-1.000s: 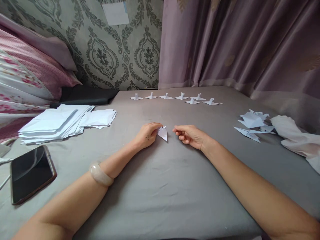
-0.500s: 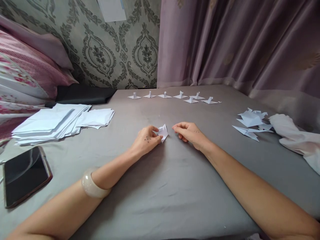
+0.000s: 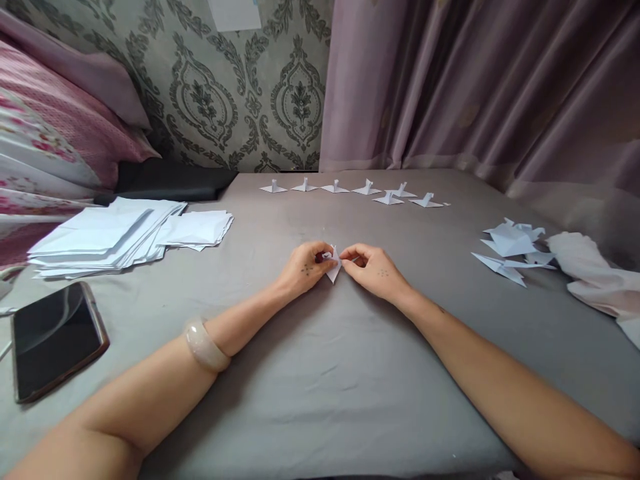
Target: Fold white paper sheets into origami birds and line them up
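Between my two hands is a small white folded paper figure (image 3: 335, 269), pointed at top and bottom. My left hand (image 3: 306, 268) is closed on its left side, thumb and fingers pinching the paper. From the other side, my right hand (image 3: 373, 268) pinches the figure's right edge between thumb and fingertips. Fingers cover part of the folds. Beyond the hands stand several finished-looking folded paper cranes (image 3: 336, 187), wings spread flat and centre parts upright, in a row near the far edge.
Stacked white paper (image 3: 95, 233) and smaller sheets (image 3: 197, 229) lie at left, with a phone (image 3: 60, 340) nearer me and a black folded item (image 3: 175, 179) behind. At right are loose folded papers (image 3: 511, 239) beside a pale cloth (image 3: 593, 267). Grey fabric (image 3: 320, 400) covers the surface.
My right hand has moved left and taken hold of the paper figure's right side. My left hand still grips it, and the figure has turned. The view has shifted slightly.
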Motion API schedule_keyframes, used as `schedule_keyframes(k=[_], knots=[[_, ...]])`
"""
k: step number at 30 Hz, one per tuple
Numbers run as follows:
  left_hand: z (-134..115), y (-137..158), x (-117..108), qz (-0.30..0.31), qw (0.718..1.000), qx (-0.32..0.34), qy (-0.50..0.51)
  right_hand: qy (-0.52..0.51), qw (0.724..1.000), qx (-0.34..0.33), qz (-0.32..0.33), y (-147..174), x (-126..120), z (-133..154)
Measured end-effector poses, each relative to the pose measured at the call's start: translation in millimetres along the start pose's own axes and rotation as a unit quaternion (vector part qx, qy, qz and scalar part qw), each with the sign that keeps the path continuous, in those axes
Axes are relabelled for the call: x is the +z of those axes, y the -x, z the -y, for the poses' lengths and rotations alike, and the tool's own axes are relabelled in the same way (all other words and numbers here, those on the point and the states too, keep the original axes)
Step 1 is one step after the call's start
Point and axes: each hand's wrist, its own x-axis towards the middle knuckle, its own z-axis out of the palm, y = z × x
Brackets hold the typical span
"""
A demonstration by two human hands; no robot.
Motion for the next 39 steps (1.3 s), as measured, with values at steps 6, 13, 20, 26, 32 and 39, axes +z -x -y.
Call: schedule_keyframes(k=[6, 13, 20, 26, 32, 39], knots=[[0, 3, 2, -0.022, 0.999, -0.006, 0.023, 0.024, 1.000, 0.004, -0.003, 2, 0, 2], [-3, 5, 1, -0.019, 1.000, -0.003, -0.005, 0.032, 0.999, -0.008, 0.000, 0, 2, 4], [-1, 4, 2, -0.024, 0.998, 0.030, -0.053, 0.052, 0.997, 0.047, -0.012, -5, 6, 18], [0, 3, 3, -0.019, 0.996, 0.043, -0.076, 0.072, 0.995, 0.073, -0.018, -8, 7, 19], [-2, 5, -1, -0.001, 0.998, 0.039, -0.040, 0.013, 0.995, 0.101, 0.007, -10, 4, 15], [-1, 6, -2, 0.014, 0.999, 0.027, -0.030, -0.157, 0.965, 0.193, 0.080, -14, -1, 13]])
